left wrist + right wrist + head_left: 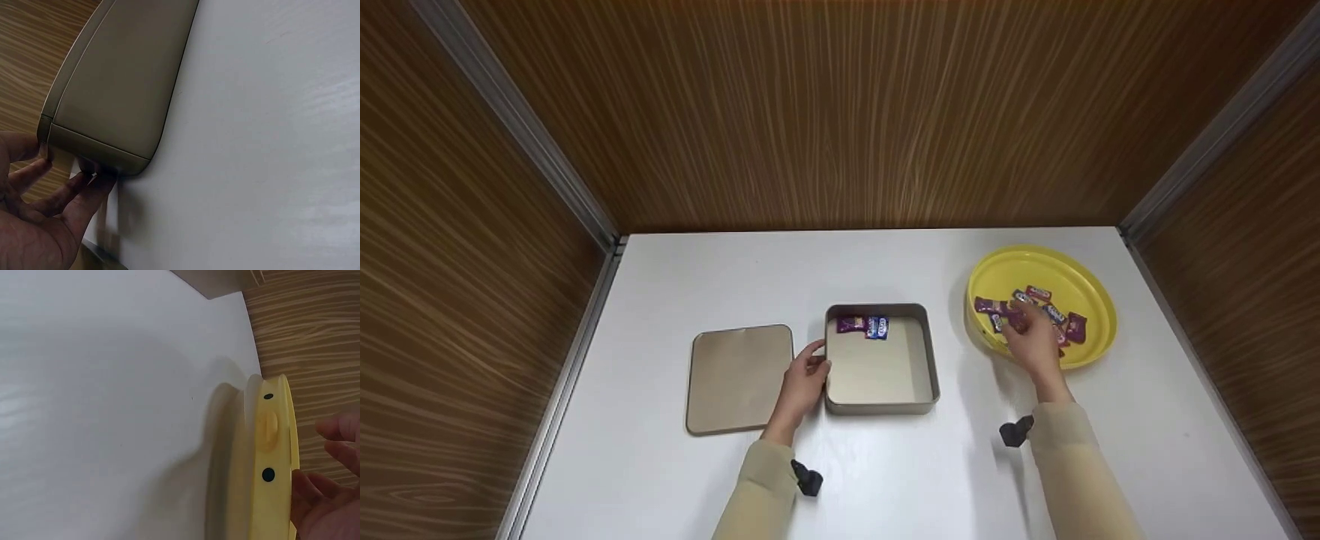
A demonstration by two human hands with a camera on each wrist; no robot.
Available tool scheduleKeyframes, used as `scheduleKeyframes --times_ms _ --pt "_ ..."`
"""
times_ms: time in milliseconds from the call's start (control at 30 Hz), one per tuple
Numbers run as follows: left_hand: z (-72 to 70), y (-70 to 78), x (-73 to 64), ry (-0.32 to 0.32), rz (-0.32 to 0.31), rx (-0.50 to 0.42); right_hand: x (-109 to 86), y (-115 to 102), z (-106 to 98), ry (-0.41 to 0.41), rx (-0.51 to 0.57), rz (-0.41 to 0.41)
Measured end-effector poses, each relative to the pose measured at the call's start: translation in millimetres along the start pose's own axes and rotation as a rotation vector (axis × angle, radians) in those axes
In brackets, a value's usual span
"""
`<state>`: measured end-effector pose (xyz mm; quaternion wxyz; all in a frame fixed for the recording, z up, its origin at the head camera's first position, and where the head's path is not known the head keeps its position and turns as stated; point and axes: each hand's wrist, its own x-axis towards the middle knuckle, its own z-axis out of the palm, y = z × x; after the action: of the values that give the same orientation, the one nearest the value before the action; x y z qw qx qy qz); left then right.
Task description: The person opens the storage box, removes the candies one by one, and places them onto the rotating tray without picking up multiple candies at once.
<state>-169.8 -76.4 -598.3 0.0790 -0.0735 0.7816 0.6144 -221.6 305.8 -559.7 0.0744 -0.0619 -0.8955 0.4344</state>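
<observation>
My left hand [802,382] rests its fingertips against the left wall of a square, gold-beige tin box [883,409]. In the left wrist view its fingers [90,197] touch the outside of the wall, between rim and base. A purple-wrapped candy [850,324] and a blue-wrapped candy [877,328] lie in the box's far left corner. My right hand [1033,341] reaches over the near left rim of a round yellow tray [1084,289], fingers bent down among wrapped candies [1054,313]. In the right wrist view its fingers [340,426] are spread, partly behind the rim.
A flat gold-beige lid [739,379] lies on the white table [885,487], left of the box. Wood-grain panels [847,112] enclose the table at the back and sides. Black wrist cameras [808,478] jut from both sleeves.
</observation>
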Motion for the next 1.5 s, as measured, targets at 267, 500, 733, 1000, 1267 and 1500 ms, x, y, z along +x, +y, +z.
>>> scheduleKeyframes --times_ms 267,500,733,1000,1267,1500 --pt "-0.5 0.2 -1.1 0.005 0.012 -0.005 -10.2 -25.0 19.8 -0.042 -0.062 -0.153" --pt "-1.1 -0.2 -0.6 -0.01 0.004 0.011 -19.8 -49.0 37.4 -0.09 -0.045 -0.25" --pt "-0.8 1.7 -0.5 -0.007 -0.009 0.003 -28.3 -71.1 56.3 -0.173 -0.058 -0.316" --pt "-1.2 2.3 -0.9 -0.011 0.0 0.006 -37.0 -86.9 84.2 -0.261 -0.106 -0.371" --pt "-0.9 1.9 -0.8 -0.011 -0.003 0.0 -40.9 -91.9 111.5 -0.368 -0.163 -0.399" --pt "-1.1 2.6 -1.6 0.001 0.017 0.016 -41.3 -92.4 129.2 -0.432 -0.242 -0.468"
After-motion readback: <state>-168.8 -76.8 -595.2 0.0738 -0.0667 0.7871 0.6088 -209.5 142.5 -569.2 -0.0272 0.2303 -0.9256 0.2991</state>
